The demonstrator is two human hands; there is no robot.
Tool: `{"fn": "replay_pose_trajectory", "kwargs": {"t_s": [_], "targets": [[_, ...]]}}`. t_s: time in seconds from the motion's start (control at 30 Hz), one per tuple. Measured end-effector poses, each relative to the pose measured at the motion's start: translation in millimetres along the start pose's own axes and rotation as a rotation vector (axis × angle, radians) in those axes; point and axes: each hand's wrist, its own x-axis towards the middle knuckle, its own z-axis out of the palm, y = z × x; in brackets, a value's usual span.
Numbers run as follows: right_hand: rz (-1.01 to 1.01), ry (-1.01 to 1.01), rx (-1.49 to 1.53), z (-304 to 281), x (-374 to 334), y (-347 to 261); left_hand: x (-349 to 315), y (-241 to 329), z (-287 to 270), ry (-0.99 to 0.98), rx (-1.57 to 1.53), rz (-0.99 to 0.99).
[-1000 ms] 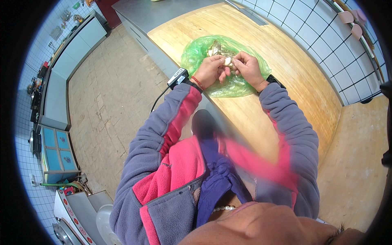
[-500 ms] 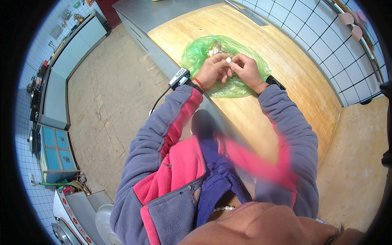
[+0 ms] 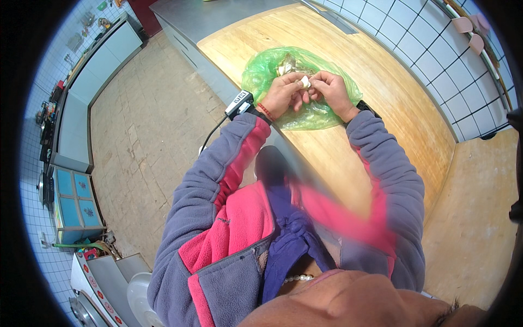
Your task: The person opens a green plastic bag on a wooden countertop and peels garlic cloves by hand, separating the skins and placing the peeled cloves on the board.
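A small white garlic clove (image 3: 305,82) sits between the fingertips of both my hands, above a crumpled green plastic bag (image 3: 260,64). My left hand (image 3: 279,97) pinches it from the left, with the lower fingers curled beneath. From the other side, the thumb and index finger of my right hand (image 3: 334,97) are closed at its edge. Beyond my fingers, several more pale garlic pieces (image 3: 285,67) and brownish skins lie on the bag. My hands partly cover the bag's middle.
The bag rests on a wooden board (image 3: 392,120) along a white tiled wall (image 3: 436,60). A grey counter (image 3: 218,19) continues at the far end. To the left is a tiled floor (image 3: 141,131), with a blue cabinet (image 3: 79,199) beyond it.
My right fingers have shifted slightly at the clove, and more of its white surface shows. My left hand and the bag stay nearly in place.
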Motion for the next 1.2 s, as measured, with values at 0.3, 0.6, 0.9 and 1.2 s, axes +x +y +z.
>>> {"fn": "replay_pose_trajectory", "kwargs": {"t_s": [0.3, 0.6, 0.9, 1.2], "targets": [[-0.106, 0.002, -0.072, 2, -2, 2, 2, -4, -6, 0.005, -0.085, -0.026], [-0.187, 0.179, -0.075, 0, 3, 4, -1, 1, -9, -0.060, -0.227, -0.062], [-0.111, -0.051, -0.069, 4, -2, -2, 6, -9, -7, 0.044, -0.049, -0.005], [-0.002, 0.034, 0.042, 0, 0, -2, 4, -12, -10, 0.169, -0.100, 0.039]]}}
